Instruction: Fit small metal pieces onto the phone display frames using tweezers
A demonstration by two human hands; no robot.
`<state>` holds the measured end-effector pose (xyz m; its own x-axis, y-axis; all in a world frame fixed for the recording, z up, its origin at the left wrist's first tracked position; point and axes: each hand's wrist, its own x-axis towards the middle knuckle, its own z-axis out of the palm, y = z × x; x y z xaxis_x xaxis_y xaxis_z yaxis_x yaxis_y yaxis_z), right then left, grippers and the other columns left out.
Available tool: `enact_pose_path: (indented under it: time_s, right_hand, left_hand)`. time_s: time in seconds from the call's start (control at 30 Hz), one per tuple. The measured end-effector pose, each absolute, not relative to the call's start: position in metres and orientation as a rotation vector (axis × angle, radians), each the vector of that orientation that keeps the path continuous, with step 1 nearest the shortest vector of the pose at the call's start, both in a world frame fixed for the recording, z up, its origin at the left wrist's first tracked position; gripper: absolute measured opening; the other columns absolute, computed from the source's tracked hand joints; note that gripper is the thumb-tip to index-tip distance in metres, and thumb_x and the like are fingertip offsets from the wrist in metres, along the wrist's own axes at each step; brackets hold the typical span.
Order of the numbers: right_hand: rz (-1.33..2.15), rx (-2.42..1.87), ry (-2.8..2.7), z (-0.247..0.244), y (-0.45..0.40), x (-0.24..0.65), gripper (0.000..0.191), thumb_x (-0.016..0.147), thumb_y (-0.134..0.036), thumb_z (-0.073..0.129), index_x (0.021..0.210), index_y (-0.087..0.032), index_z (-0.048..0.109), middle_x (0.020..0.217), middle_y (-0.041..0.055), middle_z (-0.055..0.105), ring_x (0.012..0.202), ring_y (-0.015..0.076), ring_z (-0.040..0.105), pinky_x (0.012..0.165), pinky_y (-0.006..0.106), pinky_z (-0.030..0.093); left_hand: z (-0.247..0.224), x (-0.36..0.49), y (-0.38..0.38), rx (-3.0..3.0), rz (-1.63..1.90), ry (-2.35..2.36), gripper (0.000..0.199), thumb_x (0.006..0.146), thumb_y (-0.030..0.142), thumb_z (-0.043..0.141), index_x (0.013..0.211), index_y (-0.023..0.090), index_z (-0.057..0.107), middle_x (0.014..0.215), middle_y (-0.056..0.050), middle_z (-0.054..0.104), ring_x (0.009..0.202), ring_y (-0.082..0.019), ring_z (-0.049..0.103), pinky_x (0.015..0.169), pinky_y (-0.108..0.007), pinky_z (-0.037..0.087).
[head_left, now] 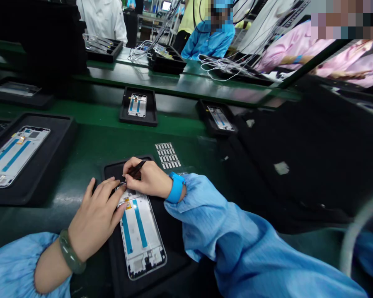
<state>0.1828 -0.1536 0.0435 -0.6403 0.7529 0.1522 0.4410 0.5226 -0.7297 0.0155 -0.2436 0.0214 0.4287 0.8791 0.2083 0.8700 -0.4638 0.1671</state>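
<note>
A silver phone frame (149,231) with two blue strips lies in a black foam tray (177,248) in front of me. My right hand (147,178) is closed around dark tweezers (137,167), their tip down at the frame's upper end. Spread over the frame's upper left edge is my left hand (98,213), its fingers stretched out and the fingertips near the tweezers' tip. The exact spot under the fingertips is hidden. Beyond my right hand, a sheet of small pale stickers (168,155) lies on the green bench.
Another phone frame (17,155) sits in a black tray (57,136) at left. Further trays with frames (137,104) stand along the back. Black foam sheets (298,157) cover the right side. Co-workers (209,41) are across the bench, beside cable bundles (226,66).
</note>
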Motion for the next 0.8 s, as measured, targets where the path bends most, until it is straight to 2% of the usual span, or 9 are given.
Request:
enact_pose_path:
  time_s: [0.17, 0.33, 0.5, 0.8]
  right_hand:
    - [0.857, -0.888, -2.390, 0.044, -0.154, 0.181, 0.009, 0.076, -0.016, 0.050, 0.084, -0.018, 0.052, 0.076, 0.0000, 0.062, 0.066, 0.0104, 0.058, 0.064, 0.022, 0.046]
    - [0.861, -0.840, -2.349, 0.041, -0.158, 0.185, 0.008, 0.077, -0.016, 0.050, 0.084, -0.018, 0.052, 0.081, 0.0011, 0.061, 0.070, 0.0108, 0.059, 0.065, 0.022, 0.047]
    - [1.096, -0.966, -2.082, 0.032, -0.159, 0.191, 0.008, 0.080, -0.023, 0.051, 0.085, -0.017, 0.051, 0.080, 0.0021, 0.062, 0.071, 0.0115, 0.061, 0.065, 0.023, 0.050]
    - [1.071, -0.926, -2.085, 0.031, -0.160, 0.188, 0.008, 0.079, -0.020, 0.053, 0.085, -0.016, 0.054, 0.080, 0.0022, 0.064, 0.070, 0.0107, 0.061, 0.066, 0.023, 0.050]
  left_hand:
    - [0.023, 0.013, -0.244, 2.623, 0.369, 1.595, 0.037, 0.089, 0.038, 0.039, 0.120, 0.021, 0.049, 0.122, -0.009, 0.054, 0.118, -0.025, 0.045, 0.102, -0.056, 0.028]
    - [0.025, 0.010, -0.245, 2.631, 0.297, 1.539, 0.048, 0.086, 0.049, 0.039, 0.127, 0.024, 0.043, 0.129, -0.009, 0.049, 0.123, -0.027, 0.040, 0.101, -0.060, 0.025]
    - [0.025, 0.010, -0.246, 2.619, 0.287, 1.543, 0.050, 0.087, 0.048, 0.040, 0.131, 0.025, 0.039, 0.131, -0.009, 0.048, 0.125, -0.027, 0.038, 0.101, -0.060, 0.026]
    - [0.024, 0.010, -0.247, 2.625, 0.253, 1.567, 0.050, 0.087, 0.049, 0.039, 0.129, 0.023, 0.041, 0.132, -0.009, 0.047, 0.126, -0.026, 0.036, 0.102, -0.058, 0.027]
